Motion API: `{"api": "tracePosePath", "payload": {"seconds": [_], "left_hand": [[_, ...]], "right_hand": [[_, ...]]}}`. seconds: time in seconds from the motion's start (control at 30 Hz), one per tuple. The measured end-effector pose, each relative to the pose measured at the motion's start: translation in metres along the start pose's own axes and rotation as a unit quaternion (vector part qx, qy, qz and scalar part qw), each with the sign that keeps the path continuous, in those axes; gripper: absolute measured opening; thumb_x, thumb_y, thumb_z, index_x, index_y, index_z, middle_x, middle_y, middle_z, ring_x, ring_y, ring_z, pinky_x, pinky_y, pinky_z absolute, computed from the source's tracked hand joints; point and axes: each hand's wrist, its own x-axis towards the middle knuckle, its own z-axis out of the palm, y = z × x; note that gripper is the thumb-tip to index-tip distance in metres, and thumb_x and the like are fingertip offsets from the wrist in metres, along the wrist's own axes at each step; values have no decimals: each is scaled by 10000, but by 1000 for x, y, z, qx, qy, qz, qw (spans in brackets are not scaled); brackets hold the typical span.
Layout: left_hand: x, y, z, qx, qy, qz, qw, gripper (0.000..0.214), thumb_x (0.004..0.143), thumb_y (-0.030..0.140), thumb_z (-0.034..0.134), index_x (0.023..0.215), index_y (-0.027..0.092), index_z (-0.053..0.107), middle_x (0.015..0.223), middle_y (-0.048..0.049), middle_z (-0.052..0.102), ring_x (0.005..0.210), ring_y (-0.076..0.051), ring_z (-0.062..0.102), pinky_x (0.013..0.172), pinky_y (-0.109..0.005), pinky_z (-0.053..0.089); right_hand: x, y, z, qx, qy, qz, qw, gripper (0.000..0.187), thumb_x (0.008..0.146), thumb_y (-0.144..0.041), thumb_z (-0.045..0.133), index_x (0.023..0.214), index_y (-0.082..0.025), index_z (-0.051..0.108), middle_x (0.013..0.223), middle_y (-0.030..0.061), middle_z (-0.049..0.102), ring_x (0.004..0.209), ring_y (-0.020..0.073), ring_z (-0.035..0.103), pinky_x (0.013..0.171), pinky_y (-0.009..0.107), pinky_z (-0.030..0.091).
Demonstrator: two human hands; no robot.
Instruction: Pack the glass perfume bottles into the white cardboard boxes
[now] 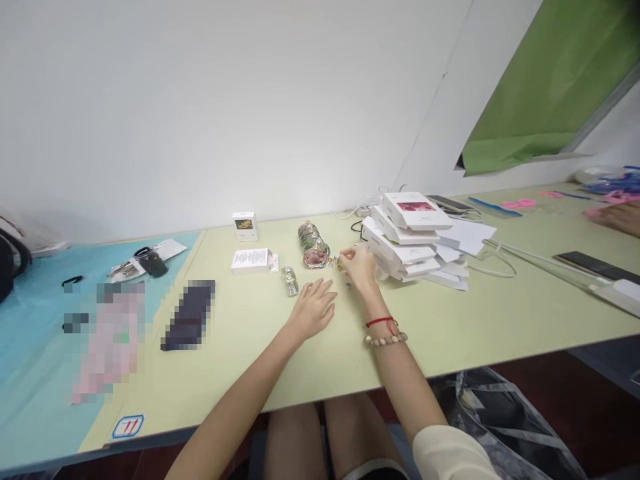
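My left hand rests on the table with its fingers spread, holding nothing. My right hand is closed in a pinch at the small shiny bits on the table. What lies between its fingertips is too small to make out. Left of those bits is a clear-wrapped packet with reddish contents, and a row of similar greenish packets runs back from it. A silvery-green clear packet lies just beyond my left fingertips. Below my right fingers sits a small dark disc.
A stack of white boxes leans right of my right hand. To the left, one white box lies flap open; a smaller one stands behind. A black jar is on the blue cloth. Another person's hand shows far right.
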Motion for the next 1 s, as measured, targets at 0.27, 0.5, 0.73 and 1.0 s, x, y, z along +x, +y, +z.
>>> {"api": "tracePosePath", "payload": {"seconds": [0.27,0.5,0.73,1.0], "left_hand": [[5,-9,-26,31,253,-202,946,420,777,277,495,1179,190,411,1176,-137,463,1123,-283,427,922,-459,351],[0,-34,-21,-101,195,-320,922,664,681,240,582,1264,226,264,1269,-119,375,1130,-277,459,861,-417,458],[3,-40,4,-335,159,-299,879,712,596,172,651,1228,211,325,1232,-123,401,914,-159,578,762,-308,511],[3,-51,-14,-159,225,-281,919,449,709,153,494,1148,231,436,1185,-78,481,1124,-214,461,918,-398,434]], "right_hand": [[0,11,7,69,-197,27,978,489,798,-499,425,450,-185,563,358,43,507,347,154,494,490,306,427],[-7,-4,10,-8,-92,-46,995,486,778,-532,456,473,-176,582,413,32,534,454,144,526,524,262,387],[-23,-33,9,122,-241,-256,928,474,624,-507,658,1001,-221,625,874,18,668,677,135,589,601,225,415],[-3,-7,17,16,-158,-269,950,356,582,-378,726,879,-202,641,845,19,617,746,168,554,604,240,374]]}}
